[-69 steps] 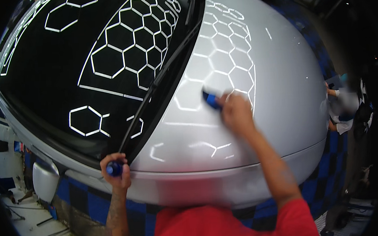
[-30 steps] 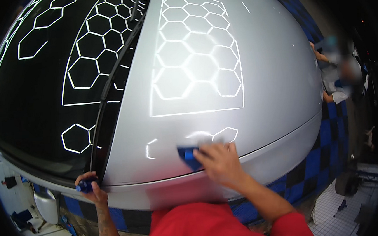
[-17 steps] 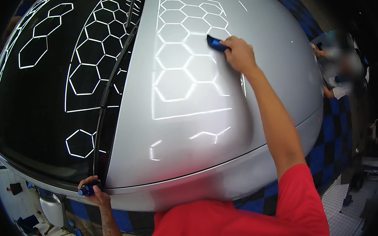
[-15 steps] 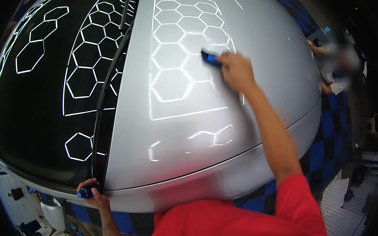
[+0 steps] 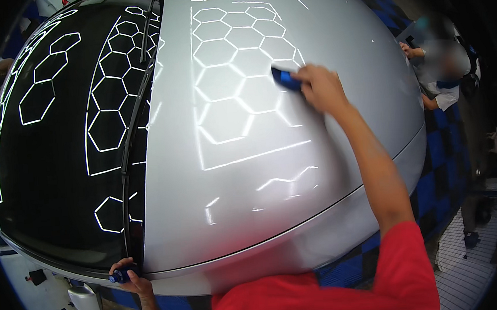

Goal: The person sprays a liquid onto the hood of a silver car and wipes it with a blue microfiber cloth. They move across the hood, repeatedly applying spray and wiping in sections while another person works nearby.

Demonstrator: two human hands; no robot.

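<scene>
In my right hand (image 5: 326, 89) is a small blue-and-black applicator block (image 5: 285, 78), pinched by the fingers. The block rests against, or just over, the glossy silver car hood (image 5: 348, 50), right of its middle. At the lower left, my left hand (image 5: 137, 283) is closed round a small dark blue bottle (image 5: 121, 274), its cap end pointing left. That hand is beside the near corner where hood and dark windshield (image 5: 43, 186) meet. My palm hides part of the bottle, and the block's underside cannot be seen.
A black wiper (image 5: 126, 158) runs along the windshield's base. Bright hexagonal light reflections cover glass and hood. Across the hood at the right, another person (image 5: 441, 66) has hands at its edge. Blue-and-black floor tiles (image 5: 434, 168) surround the car; a silver panel (image 5: 86, 303) stands lower left.
The view has shifted, so the car's near edge and my left hand appear lower. My right hand with the block has moved slightly over the hood. Both hands keep their grips.
</scene>
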